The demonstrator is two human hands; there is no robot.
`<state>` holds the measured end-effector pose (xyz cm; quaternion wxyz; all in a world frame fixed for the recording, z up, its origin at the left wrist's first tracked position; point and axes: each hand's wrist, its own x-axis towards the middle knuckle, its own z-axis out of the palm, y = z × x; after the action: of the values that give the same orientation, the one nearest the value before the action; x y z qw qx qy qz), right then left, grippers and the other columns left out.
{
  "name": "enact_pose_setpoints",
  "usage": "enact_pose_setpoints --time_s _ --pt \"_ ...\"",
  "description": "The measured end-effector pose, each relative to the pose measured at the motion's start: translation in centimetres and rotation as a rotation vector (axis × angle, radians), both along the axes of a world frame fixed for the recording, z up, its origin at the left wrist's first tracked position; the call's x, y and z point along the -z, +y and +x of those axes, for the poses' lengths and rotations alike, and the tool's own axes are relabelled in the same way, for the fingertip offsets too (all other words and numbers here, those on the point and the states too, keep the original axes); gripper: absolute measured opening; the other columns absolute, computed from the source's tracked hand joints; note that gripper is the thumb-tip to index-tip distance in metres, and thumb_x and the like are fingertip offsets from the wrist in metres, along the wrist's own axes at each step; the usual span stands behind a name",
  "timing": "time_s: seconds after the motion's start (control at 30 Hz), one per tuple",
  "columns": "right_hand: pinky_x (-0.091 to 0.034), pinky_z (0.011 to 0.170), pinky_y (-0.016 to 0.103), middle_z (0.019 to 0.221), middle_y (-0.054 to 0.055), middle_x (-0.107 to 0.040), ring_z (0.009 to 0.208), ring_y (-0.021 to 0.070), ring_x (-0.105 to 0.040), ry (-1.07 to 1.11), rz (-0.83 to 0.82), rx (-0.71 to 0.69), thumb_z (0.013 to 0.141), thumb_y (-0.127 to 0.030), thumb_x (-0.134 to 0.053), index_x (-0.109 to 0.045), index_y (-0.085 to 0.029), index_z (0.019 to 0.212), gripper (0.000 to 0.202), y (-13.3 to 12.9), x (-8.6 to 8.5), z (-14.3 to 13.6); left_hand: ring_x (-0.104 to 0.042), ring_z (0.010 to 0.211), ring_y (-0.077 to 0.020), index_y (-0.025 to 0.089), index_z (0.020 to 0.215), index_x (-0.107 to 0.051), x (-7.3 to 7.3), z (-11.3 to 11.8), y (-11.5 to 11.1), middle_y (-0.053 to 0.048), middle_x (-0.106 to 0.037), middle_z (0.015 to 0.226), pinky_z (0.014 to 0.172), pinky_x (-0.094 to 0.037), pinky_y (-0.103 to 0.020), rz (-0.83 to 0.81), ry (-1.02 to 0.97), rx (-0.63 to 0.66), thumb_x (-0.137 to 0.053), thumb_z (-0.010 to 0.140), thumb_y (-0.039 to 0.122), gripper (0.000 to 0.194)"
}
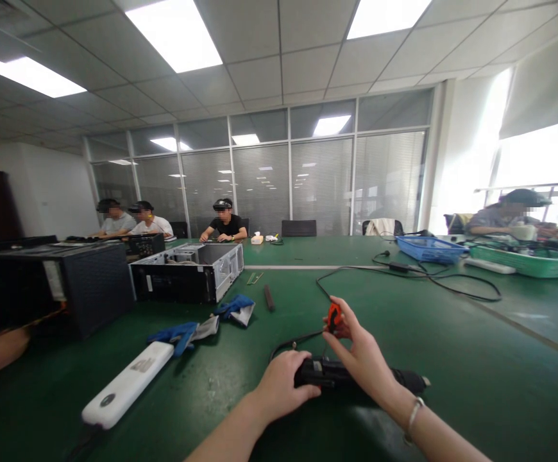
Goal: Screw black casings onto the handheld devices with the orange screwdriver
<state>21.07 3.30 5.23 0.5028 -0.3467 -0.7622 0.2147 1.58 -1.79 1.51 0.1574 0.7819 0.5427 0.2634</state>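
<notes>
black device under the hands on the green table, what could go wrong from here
1. The left hand alone pins the black oblong device on the smooth green table; it might slide.
2. The right hand pinches a small orange part at its fingertips; that could slip away.
3. The thin black cable curls beside the left hand and may snag.
</notes>
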Motion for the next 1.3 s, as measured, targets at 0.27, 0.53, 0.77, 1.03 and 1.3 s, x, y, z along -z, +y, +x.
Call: enact_pose_setpoints --time_s 0.27,0.53,0.77,1.03,1.3 --pt "-0.051 0.087 0.034 0.097 0.004 -0.066 0.092 0.019 -0.066 0.014 -0.026 -0.074 0.09 -0.031 -0.046 -0.028 -0.024 0.143 0.057 0.0 0.1 0.3 -0.061 0.105 -0.0274 0.018 0.123 -0.062 -0.3 -1.1 0.3 -0.01 -0.065 0.117 0.092 -0.045 -0.034 -0.034 -0.097 0.037 -0.075 0.07 0.045 0.061" --pt "-0.053 0.082 0.032 0.092 0.003 -0.066 0.086 0.019 -0.066 -0.006 0.012 0.005 0.088 -0.033 -0.051 -0.038 -0.024 0.138 0.052 0.4 0.7 0.6 -0.065 0.098 -0.0266 0.018 0.114 -0.069 0.0 -1.6 1.1 -0.009 -0.071 0.108 0.089 -0.047 -0.032 -0.07 -0.212 0.037 -0.085 0.058 0.039 0.062" --pt "-0.053 0.085 0.034 0.097 0.005 -0.066 0.086 0.0188 -0.066 -0.015 0.017 0.002 0.087 -0.034 -0.055 -0.032 -0.023 0.142 0.06 0.2 0.8 0.4 -0.066 0.098 -0.0271 0.018 0.116 -0.068 0.3 -2.2 1.5 -0.008 -0.073 0.108 0.088 -0.048 -0.032 -0.099 -0.299 0.072 -0.087 0.056 0.032 0.064" --pt "-0.054 0.081 0.033 0.091 0.003 -0.067 0.082 0.0181 -0.066 0.002 0.079 0.036 0.087 -0.032 -0.053 -0.039 -0.023 0.139 0.055 -0.3 -1.3 -0.9 -0.067 0.09 -0.0263 0.017 0.114 -0.07 1.2 -2.2 1.9 -0.006 -0.074 0.101 0.08 -0.048 -0.029 -0.089 -0.321 0.069 -0.088 0.055 0.033 0.063" --pt "-0.054 0.081 0.031 0.105 0.006 -0.065 0.088 0.0177 -0.064 0.027 0.293 0.032 0.09 -0.024 -0.051 -0.04 -0.023 0.139 0.05 -2.4 -2.0 -3.3 -0.064 0.082 -0.0229 0.016 0.108 -0.072 0.6 -2.1 1.7 -0.003 -0.073 0.091 0.072 -0.044 -0.025 -0.057 -0.28 0.132 -0.084 0.061 0.037 0.052"
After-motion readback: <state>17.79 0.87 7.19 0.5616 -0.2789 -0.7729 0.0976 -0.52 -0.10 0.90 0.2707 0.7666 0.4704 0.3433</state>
